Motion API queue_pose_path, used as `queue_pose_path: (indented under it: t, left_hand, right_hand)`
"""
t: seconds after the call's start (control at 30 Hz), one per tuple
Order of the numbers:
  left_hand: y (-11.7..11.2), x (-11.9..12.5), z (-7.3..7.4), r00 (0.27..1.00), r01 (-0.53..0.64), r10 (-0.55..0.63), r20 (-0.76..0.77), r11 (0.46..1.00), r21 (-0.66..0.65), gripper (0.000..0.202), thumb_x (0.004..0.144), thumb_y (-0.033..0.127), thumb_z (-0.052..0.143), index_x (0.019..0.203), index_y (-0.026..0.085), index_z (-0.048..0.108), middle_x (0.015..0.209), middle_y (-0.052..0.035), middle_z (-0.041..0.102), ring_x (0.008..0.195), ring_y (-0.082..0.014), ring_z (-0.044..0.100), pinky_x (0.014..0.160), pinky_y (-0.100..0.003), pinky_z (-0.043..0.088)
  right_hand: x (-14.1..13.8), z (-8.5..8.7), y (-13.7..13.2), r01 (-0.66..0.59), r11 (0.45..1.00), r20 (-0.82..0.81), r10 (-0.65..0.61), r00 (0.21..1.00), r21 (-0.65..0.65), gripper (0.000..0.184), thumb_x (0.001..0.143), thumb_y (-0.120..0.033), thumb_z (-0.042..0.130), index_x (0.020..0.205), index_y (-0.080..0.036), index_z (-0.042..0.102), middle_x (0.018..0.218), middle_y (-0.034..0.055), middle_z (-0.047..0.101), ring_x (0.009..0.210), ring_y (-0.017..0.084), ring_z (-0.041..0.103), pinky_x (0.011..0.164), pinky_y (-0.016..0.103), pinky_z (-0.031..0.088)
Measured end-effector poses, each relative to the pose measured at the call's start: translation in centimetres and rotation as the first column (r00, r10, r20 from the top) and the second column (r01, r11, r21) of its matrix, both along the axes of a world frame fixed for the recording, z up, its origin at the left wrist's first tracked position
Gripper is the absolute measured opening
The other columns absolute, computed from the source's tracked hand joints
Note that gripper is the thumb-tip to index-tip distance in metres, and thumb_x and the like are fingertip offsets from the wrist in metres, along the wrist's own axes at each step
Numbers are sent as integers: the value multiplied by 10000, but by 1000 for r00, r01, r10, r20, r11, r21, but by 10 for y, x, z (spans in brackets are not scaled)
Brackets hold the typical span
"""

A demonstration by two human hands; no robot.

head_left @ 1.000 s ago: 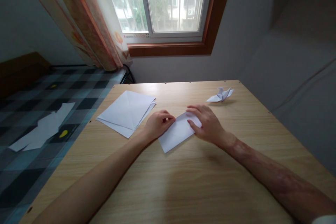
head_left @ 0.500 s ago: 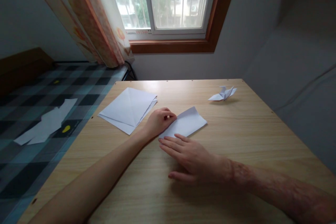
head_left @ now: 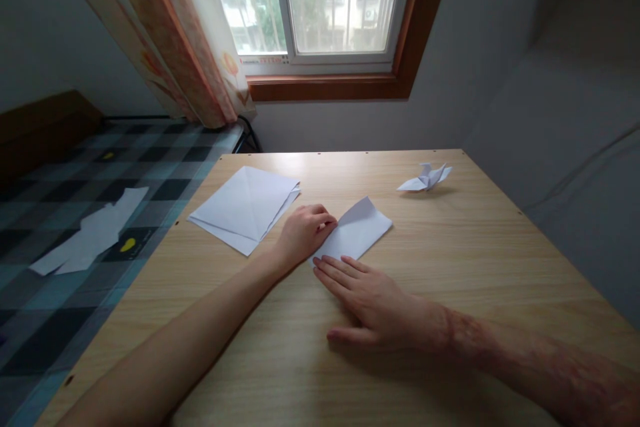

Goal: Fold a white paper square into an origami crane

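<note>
A folded sheet of white paper (head_left: 361,230) lies on the wooden table between my hands, its far corner slightly raised. My left hand (head_left: 307,230) pinches the paper's left edge between thumb and fingers. Stretched out flat, the fingers of my right hand (head_left: 363,297) rest on its near edge, with the thumb spread to the side. To the left of my left hand lies a stack of white paper squares (head_left: 245,203), creased down the middle.
A folded paper crane (head_left: 427,178) stands at the table's far right. White paper strips (head_left: 95,230) lie on the checked bed (head_left: 45,313) to the left. Beyond the wooden table (head_left: 475,260) are a wall, a window (head_left: 340,7) and a curtain (head_left: 175,33).
My right hand has slid slightly to the right along the paper's near edge. The paper's far corner has shifted a little up and left. My left hand keeps its pinch.
</note>
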State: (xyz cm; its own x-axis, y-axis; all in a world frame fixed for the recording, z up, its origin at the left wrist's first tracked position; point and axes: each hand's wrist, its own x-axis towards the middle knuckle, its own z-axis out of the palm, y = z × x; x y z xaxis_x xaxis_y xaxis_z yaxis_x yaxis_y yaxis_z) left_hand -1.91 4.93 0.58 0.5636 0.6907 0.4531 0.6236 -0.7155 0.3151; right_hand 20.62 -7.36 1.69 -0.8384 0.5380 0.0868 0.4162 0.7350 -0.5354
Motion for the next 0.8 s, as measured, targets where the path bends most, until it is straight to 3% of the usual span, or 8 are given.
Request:
queue_pose_path:
  t: [0.23, 0.43, 0.53, 0.67, 0.8]
  left_hand:
    - [-6, 4, 5, 986, -56, 72, -151, 993, 108, 194, 1080, 257, 664, 951, 208, 799, 972, -57, 787, 896, -216, 729, 898, -389, 509]
    - [-8, 5, 7, 981, -60, 84, -174, 988, 139, 207, 1096, 256, 627, 975, 203, 787, 988, -70, 773, 928, -237, 727, 922, -411, 509]
    - [-8, 5, 8, 984, -54, 75, -159, 989, 137, 194, 1106, 265, 603, 1086, 204, 787, 1084, -95, 778, 1013, -262, 731, 960, -431, 521]
    - [-4, 4, 5, 988, 25, -9, -156, 995, 101, 258, 1110, 225, 580, 1304, 229, 752, 1337, -108, 767, 1185, -277, 725, 1047, -455, 543]
    - [2, 2, 0, 976, 131, -124, -178, 991, 29, 308, 1082, 162, 614, 1332, 260, 764, 1404, -80, 771, 1250, -263, 733, 1097, -448, 561]
  right_hand:
    - [1, 1, -1, 10, 1000, 1, -10, 1000, -12, 986, 1052, -656, 617, 1788, -132, 224, 1833, 208, 272, 1710, 342, 276, 1419, 536, 177]
    - [1, 3, -1, 16, 1000, -1, -17, 1000, -6, 980, 1059, -648, 609, 1779, -98, 237, 1827, 226, 280, 1711, 335, 274, 1423, 518, 168]
    - [1, 2, -1, 11, 1000, -8, -11, 1000, -6, 986, 1054, -655, 614, 1780, -106, 236, 1829, 224, 275, 1714, 333, 267, 1422, 521, 167]
    - [1, 1, 0, 11, 1000, -23, -11, 1000, -10, 993, 1046, -646, 640, 1789, -138, 219, 1827, 222, 282, 1705, 350, 286, 1413, 551, 192]
    - [1, 0, 0, 6, 1000, -24, -7, 1000, -12, 994, 1049, -641, 641, 1790, -137, 211, 1826, 223, 286, 1705, 347, 285, 1414, 551, 185]
